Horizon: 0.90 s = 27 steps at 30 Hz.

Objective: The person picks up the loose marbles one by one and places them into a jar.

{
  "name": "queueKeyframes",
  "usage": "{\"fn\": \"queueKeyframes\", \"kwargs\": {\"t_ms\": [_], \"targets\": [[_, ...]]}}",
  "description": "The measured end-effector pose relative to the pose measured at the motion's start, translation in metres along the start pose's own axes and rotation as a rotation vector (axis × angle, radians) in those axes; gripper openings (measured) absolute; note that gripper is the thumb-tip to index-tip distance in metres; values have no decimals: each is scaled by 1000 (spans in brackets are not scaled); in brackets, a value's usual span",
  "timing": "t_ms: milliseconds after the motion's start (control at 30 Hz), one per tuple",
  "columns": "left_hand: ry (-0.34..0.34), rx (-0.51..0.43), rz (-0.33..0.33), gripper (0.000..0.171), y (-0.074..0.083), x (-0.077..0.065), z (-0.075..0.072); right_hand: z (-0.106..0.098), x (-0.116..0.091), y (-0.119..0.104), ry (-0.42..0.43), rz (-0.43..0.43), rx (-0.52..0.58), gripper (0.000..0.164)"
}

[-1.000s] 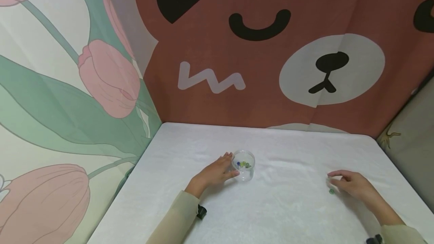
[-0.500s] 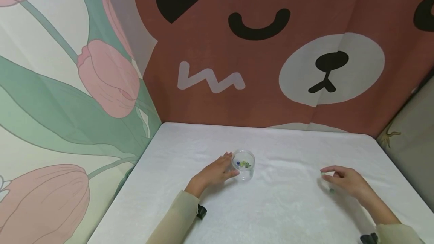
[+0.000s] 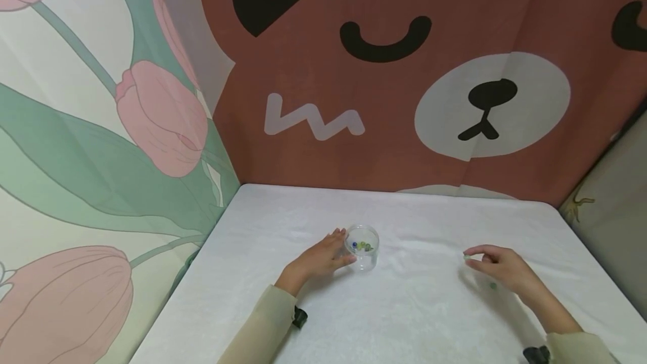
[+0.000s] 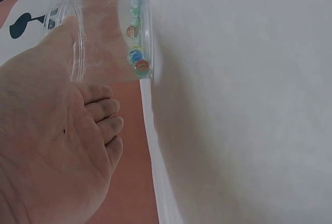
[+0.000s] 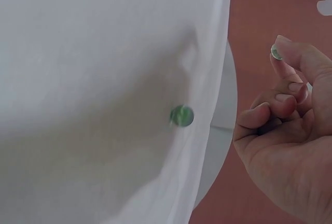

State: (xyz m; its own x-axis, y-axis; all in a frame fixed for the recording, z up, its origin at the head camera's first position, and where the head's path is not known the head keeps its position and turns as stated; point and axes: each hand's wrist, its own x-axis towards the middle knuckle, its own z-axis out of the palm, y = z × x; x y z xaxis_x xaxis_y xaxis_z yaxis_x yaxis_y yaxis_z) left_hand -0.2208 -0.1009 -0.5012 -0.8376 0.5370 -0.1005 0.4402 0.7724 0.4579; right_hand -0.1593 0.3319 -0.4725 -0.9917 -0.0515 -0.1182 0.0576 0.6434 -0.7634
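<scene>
A clear round jar [image 3: 361,249] stands upright on the white-covered table, with several coloured glass marbles [image 4: 136,55] on its bottom. My left hand [image 3: 319,256] holds it at the left side near its mouth, thumb in front and fingers towards the back. Over to the right, my right hand [image 3: 505,268] pinches a green glass marble [image 5: 276,52] between thumb and index finger, raised above the cloth. The other right fingers curl towards the palm. A second green marble [image 3: 493,286] lies on the cloth below that hand; it looks larger in the right wrist view.
White cloth [image 3: 404,319] with faint wrinkles covers the table. Behind it rises a brown bear-print backdrop [image 3: 384,156]; a tulip-print one [image 3: 167,206] stands on the left. A pale grey panel [image 3: 611,229] borders the right side.
My right hand has moved left with the pinched marble, away from the green marble lying on the cloth. The left hand and the jar stay in place.
</scene>
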Motion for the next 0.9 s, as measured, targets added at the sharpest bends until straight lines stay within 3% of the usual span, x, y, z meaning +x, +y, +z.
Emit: {"fn": "queueKeyframes", "kwargs": {"t_ms": [300,900], "targets": [[-1,0,-1,89,-1,0,1,13,7,-10,5,10,8,45],[-3,-2,-8,89,3,-2,-2,35,16,-33,22,-53,72,46]]}}
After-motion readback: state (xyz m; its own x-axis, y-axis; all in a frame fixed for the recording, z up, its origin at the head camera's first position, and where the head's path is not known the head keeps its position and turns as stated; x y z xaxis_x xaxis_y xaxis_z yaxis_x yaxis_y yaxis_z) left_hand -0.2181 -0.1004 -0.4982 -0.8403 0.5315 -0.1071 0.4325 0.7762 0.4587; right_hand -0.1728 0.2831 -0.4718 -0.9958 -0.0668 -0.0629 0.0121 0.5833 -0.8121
